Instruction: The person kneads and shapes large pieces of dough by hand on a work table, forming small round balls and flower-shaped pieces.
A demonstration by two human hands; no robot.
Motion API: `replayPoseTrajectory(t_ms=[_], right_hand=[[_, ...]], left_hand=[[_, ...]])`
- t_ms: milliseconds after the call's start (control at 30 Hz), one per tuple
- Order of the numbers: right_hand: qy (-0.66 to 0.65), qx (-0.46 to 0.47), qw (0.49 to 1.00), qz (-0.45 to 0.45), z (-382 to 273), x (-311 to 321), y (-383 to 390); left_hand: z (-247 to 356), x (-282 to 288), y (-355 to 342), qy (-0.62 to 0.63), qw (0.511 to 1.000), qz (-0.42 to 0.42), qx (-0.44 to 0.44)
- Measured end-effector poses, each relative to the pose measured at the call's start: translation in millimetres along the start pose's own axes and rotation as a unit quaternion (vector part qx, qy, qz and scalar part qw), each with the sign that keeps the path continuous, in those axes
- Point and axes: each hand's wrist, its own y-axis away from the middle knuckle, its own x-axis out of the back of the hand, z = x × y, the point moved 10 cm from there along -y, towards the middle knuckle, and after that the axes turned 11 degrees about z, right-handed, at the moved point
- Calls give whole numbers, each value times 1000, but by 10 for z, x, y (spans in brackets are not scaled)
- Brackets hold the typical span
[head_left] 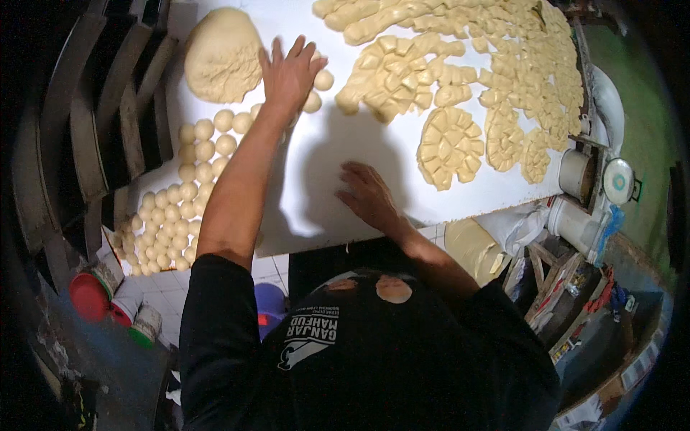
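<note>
On a white worktop [293, 235], my left hand [291, 80] reaches toward the back with fingers spread, beside a large smooth dough lump [221, 54] and over a few pale dough balls [323, 79]; whether it touches one is unclear. My right hand [366, 194] is low near the front middle of the worktop, fingers apart and holding nothing visible. Rows of round dough balls [205, 149] run down the left side, partly behind my left forearm. Yellower, flattened dough cut into chunks [449, 147] covers much of the back and right.
Dark metal racks [90, 122] stand along the left edge, with coloured buckets [90, 294] below. At the right are a pot [575, 172], a lidded container [617, 179], a white bucket [571, 223] and wooden framing [546, 287]. A yellowish sack [471, 251] lies below the front edge.
</note>
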Motion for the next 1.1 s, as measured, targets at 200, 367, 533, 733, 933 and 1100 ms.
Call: replayPoseTrajectory(t_ms=[200,367,533,733,933,1100], right_hand=[[73,16,974,216,704,1037,-595],[113,29,989,94,664,562,-765],[-88,112,951,-275,-303,53,739],[87,119,967,210,540,968,-994],[-66,52,994,68,639,364,187],[154,137,977,62,629,738,311]], left_hand=[[690,417,563,196,972,-35,125],[1389,34,2349,571,552,-158,586],[1501,639,3755,476,506,-58,717],[1043,1112,3734,341,744,-56,573],[1141,1159,3161,209,949,-131,196],[904,731,2722,21,971,-221,-92]])
